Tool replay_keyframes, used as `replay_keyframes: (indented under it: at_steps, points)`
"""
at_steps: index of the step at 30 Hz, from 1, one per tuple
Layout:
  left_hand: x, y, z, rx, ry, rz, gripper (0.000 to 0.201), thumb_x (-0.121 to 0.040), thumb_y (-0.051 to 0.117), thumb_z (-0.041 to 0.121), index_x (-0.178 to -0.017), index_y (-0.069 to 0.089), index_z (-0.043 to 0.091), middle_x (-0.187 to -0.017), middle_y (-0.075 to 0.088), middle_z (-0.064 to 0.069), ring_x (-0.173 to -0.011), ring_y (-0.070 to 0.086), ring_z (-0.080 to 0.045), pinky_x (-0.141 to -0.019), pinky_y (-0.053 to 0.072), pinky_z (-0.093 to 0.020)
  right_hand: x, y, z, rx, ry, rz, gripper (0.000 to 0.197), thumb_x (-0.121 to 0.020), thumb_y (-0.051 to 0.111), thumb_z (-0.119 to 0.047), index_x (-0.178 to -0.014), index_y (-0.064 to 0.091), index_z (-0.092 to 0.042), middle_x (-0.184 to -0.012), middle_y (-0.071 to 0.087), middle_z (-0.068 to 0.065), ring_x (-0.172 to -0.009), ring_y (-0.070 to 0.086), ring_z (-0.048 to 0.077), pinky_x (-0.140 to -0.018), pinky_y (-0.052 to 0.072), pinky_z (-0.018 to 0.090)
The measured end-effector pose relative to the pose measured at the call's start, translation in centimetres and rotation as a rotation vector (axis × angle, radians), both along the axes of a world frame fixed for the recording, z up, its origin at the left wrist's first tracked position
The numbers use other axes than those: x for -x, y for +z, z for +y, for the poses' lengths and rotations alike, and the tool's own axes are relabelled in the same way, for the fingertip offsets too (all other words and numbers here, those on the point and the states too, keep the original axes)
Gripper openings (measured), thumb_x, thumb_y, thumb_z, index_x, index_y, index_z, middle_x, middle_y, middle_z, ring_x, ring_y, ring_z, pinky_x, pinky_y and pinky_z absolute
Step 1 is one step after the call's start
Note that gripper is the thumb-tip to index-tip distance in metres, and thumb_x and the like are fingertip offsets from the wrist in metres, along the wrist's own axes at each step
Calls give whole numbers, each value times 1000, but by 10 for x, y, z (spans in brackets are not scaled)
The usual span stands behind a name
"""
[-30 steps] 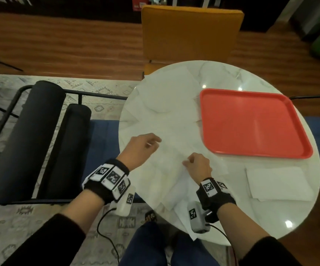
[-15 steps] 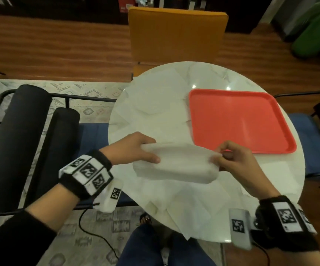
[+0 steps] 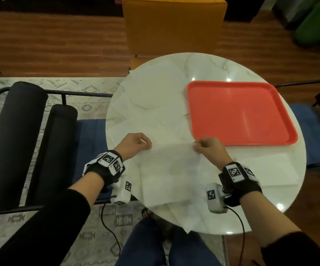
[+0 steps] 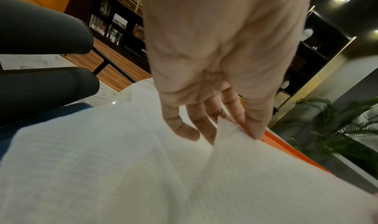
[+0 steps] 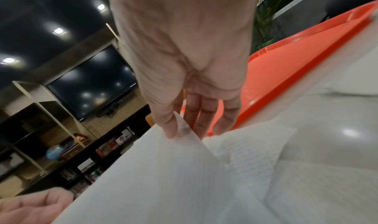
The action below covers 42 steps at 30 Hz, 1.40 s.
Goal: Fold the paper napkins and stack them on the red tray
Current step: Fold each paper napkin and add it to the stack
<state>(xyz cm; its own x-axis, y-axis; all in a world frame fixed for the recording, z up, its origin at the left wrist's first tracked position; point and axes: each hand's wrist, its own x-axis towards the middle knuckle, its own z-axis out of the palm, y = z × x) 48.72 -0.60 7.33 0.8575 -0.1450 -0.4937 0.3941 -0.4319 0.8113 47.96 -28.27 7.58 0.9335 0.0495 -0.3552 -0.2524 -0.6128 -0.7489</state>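
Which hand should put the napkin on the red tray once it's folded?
Probably the right hand. It pinches the napkin at the corner nearest the red tray, which lies on that side. The left hand grips the far corner, farther from it.

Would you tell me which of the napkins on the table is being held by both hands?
The napkin nearest the person: left hand and right hand pinch its far corners; the others lie untouched.

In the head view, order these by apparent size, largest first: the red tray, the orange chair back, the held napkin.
1. red tray
2. orange chair back, close to the tray, so unsure
3. held napkin, its edges blend with other napkins
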Motion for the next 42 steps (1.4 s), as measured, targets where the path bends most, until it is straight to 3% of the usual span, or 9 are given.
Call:
replay_keyframes:
  at_steps: [3,6,9,13,22,27,31,35,42]
  points:
    - [4,-5,3,-20,5,-96,7,-75,77,22,-75,70,26,-83,71,-9,-85,66,-23,-87,52,-42,11,0,-4,-71,-95,-72,3,-83,70,-16,-84,72,-16,-83,73,5,-76,62,14,-73,48,23]
    - [23,-2,0,7,-19,-193,7,-79,74,16,-80,69,21,-77,71,1,-77,65,-9,-81,52,-26,34,0,-12,-65,-109,-124,4,-80,74,-15,-82,75,-17,-85,72,-6,-66,56,0,-66,44,9]
    - [52,-1,-7,12,-117,-282,6,-80,73,16,-81,69,20,-77,70,9,-74,62,-1,-71,41,-9,55,-8,-26,-51,-98,-127,11,-77,75,-11,-80,76,-22,-88,69,-10,-70,58,3,-67,44,10]
    - [82,-19,-18,25,-254,-243,8,-82,71,13,-82,69,21,-82,70,9,-77,62,0,-71,39,-6,76,-22,-39,-8,-65,-79,20,-77,74,-4,-77,75,-25,-89,68,-8,-71,57,3,-66,41,7]
    - [99,-40,-17,-117,-515,-108,12,-83,66,36,-93,67,28,-87,68,7,-83,62,-7,-76,51,-26,95,-29,-44,352,275,100,42,-79,62,1,-76,69,-41,-94,60,-13,-87,51,11,-89,44,42]
    - [98,-38,-32,-239,-299,-477,42,-90,36,46,-108,64,21,-104,66,6,-95,60,-10,-86,48,-32,88,-24,-16,408,93,-214,43,-77,52,11,-102,70,-18,-110,64,6,-103,58,26,-91,44,46]
    - [108,-58,-71,-628,-496,-454,68,-90,7,41,-147,25,8,-154,27,-10,-142,26,-22,-114,20,-42,91,-35,50,323,361,-186,45,-99,36,-16,-144,36,-10,-151,34,9,-141,29,24,-116,23,44]
    - [122,-79,-72,-777,-532,-401,64,-92,21,39,-144,29,4,-153,26,-13,-140,32,-24,-110,23,-56,104,-59,56,441,585,18,62,-96,3,-44,-151,-3,-17,-157,-13,-3,-144,-14,12,-120,0,46]
    - [124,-88,-64,-827,-589,-374,77,-94,3,60,-148,19,8,-156,20,-8,-142,24,-19,-108,22,-56,108,-67,-7,640,447,88,55,-97,5,-47,-144,-20,-33,-149,-28,-17,-140,-23,5,-114,-17,42]
